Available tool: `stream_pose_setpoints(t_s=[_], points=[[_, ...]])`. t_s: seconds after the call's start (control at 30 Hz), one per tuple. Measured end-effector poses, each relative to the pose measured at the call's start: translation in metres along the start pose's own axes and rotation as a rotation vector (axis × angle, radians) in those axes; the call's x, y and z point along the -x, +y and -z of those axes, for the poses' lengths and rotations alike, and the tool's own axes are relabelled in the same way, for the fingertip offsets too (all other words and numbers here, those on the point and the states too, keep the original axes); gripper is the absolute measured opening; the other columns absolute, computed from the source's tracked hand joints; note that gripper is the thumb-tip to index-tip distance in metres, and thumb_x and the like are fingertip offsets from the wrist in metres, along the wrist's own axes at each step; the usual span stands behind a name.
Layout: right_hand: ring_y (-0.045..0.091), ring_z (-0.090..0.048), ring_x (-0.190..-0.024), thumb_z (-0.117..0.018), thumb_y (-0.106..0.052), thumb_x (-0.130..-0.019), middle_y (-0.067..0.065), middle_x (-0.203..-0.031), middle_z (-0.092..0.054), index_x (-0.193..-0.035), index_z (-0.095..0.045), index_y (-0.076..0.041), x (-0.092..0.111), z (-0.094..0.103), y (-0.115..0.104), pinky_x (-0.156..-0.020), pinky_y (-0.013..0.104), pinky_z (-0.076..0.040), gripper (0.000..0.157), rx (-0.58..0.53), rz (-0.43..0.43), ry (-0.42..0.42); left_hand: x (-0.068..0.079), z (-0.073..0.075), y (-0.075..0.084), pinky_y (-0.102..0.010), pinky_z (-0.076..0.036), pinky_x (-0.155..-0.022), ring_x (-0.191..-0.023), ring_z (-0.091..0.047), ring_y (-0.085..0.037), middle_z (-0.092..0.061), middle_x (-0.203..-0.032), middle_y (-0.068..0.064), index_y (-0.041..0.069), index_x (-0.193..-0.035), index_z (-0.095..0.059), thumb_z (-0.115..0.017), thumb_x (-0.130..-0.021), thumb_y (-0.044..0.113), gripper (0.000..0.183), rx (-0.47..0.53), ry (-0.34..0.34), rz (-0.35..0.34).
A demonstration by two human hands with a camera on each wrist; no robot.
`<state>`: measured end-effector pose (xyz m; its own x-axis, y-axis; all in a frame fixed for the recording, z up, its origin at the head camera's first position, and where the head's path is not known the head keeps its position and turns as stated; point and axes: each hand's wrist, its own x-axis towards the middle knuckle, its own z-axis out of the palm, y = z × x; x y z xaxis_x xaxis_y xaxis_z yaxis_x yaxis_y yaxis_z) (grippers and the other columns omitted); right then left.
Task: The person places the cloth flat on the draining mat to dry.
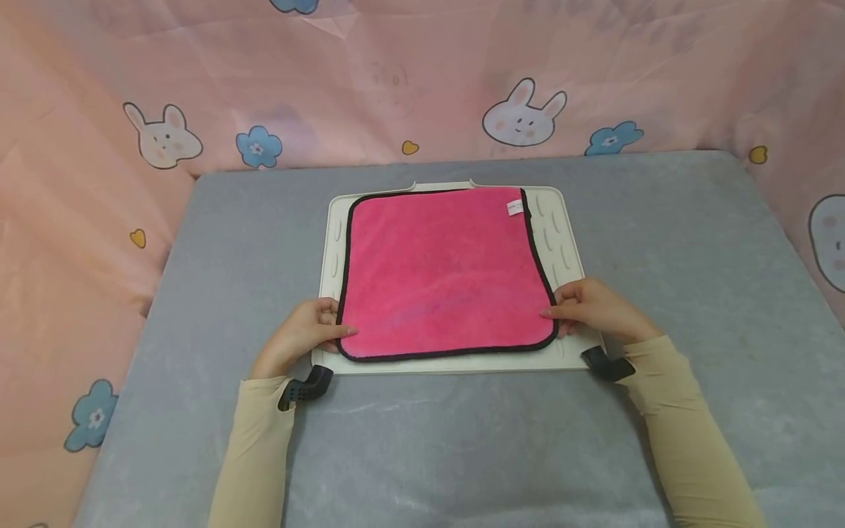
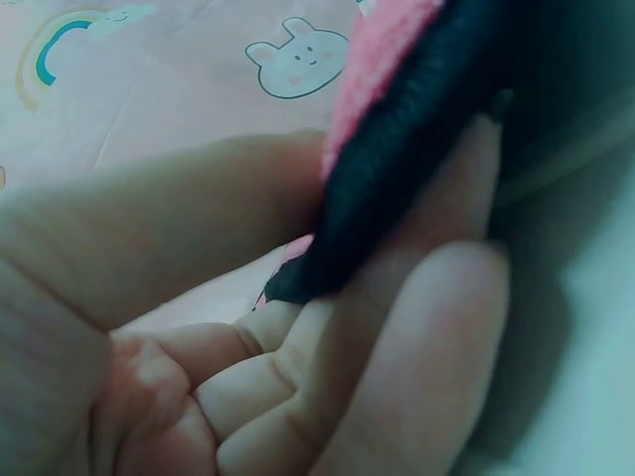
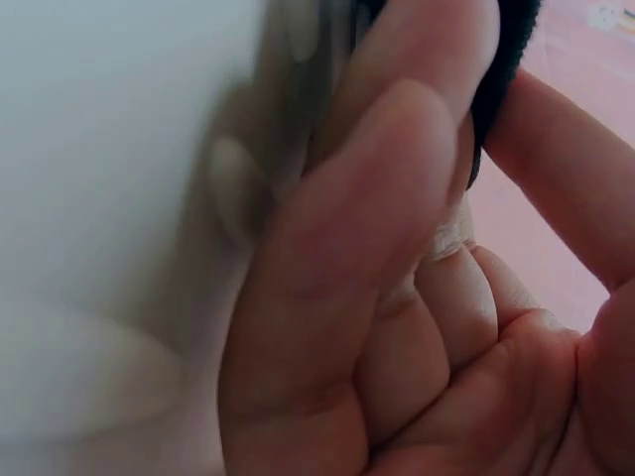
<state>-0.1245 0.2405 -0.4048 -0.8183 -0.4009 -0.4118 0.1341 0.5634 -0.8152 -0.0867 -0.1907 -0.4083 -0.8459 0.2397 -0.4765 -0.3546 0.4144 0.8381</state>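
Note:
A pink cloth point(image 1: 442, 271) with a black border lies spread over a white tray point(image 1: 455, 364), a small white label near its far right corner. At the cloth's near left corner my left hand point(image 1: 305, 331) pinches the edge, thumb on top and fingers beneath. The left wrist view shows the black border point(image 2: 387, 149) between thumb and fingers. My right hand point(image 1: 590, 308) pinches the right edge near the front corner in the same way. In the right wrist view only a strip of the border point(image 3: 504, 84) shows behind the fingers point(image 3: 327, 238).
The tray stands on a grey table point(image 1: 455, 440), its ridged surface showing to the right and left of the cloth. A pink curtain point(image 1: 422, 81) with rabbits and flowers hangs behind and at both sides. A black wrist device point(image 1: 306, 387) sits at each cuff.

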Motion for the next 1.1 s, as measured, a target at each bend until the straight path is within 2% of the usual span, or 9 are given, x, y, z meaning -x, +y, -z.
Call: stream_pose_setpoints(t_s=[0.1,0.27,0.4,0.6,0.8,1.1], points=[[0.015,-0.06,-0.053,-0.068,-0.011,-0.086,0.009,-0.056,-0.059,-0.067,-0.048,0.01,0.0015,0.0007,0.0006,-0.051,0.025,-0.045,0.035,-0.034,-0.005,-0.009,0.0008,0.0001,0.0003,-0.022,-0.052,-0.057,-0.055,-0.056,-0.007,-0.054,-0.065,0.001,-0.006,-0.1,-0.046,-0.07,-0.083,0.006,0.031,-0.001,-0.001,-0.004],[0.015,-0.062,-0.056,-0.067,-0.01,-0.086,0.008,-0.059,-0.061,-0.065,-0.05,0.0,0.0036,0.0001,-0.0017,-0.054,0.026,-0.049,0.03,-0.049,-0.025,-0.041,0.0021,0.0007,0.0011,-0.022,-0.052,-0.057,-0.055,-0.056,-0.007,-0.051,-0.063,0.002,-0.005,-0.099,-0.045,-0.07,-0.083,0.007,0.031,-0.013,-0.007,-0.013],[0.016,-0.064,-0.059,-0.067,-0.012,-0.086,0.009,-0.062,-0.063,-0.065,-0.05,-0.002,0.0043,-0.0016,-0.0026,-0.056,0.027,-0.05,0.029,-0.034,-0.038,-0.068,0.0022,0.0018,-0.0006,-0.022,-0.051,-0.058,-0.055,-0.057,-0.007,-0.052,-0.062,0.002,-0.004,-0.098,-0.046,-0.071,-0.083,0.007,0.031,-0.036,-0.011,-0.022],[0.017,-0.065,-0.06,-0.067,-0.013,-0.087,0.009,-0.063,-0.065,-0.065,-0.05,-0.001,0.0038,-0.0038,0.0003,-0.056,0.026,-0.051,0.03,-0.023,-0.015,-0.085,0.0042,0.0033,-0.0032,-0.022,-0.05,-0.062,-0.058,-0.059,-0.009,-0.054,-0.06,0.002,-0.004,-0.094,-0.048,-0.071,-0.083,0.009,0.028,-0.065,-0.018,-0.046],[0.016,-0.066,-0.06,-0.066,-0.008,-0.087,0.011,-0.062,-0.065,-0.065,-0.049,0.0,0.0051,-0.0016,0.0034,-0.056,0.027,-0.052,0.028,-0.065,-0.002,-0.087,0.0033,0.0043,-0.007,-0.021,-0.05,-0.061,-0.057,-0.06,-0.009,-0.05,-0.056,0.005,0.0,-0.084,-0.048,-0.071,-0.082,0.009,0.025,-0.044,-0.027,-0.084],[0.016,-0.065,-0.059,-0.065,-0.006,-0.087,0.015,-0.066,-0.066,-0.068,-0.053,0.003,0.0072,0.0005,0.0029,-0.056,0.028,-0.053,0.024,-0.086,-0.016,-0.106,0.0022,0.0051,-0.0085,-0.021,-0.05,-0.064,-0.056,-0.061,-0.009,-0.055,-0.057,0.003,-0.001,-0.085,-0.048,-0.07,-0.082,0.006,0.023,-0.043,-0.032,-0.05]])
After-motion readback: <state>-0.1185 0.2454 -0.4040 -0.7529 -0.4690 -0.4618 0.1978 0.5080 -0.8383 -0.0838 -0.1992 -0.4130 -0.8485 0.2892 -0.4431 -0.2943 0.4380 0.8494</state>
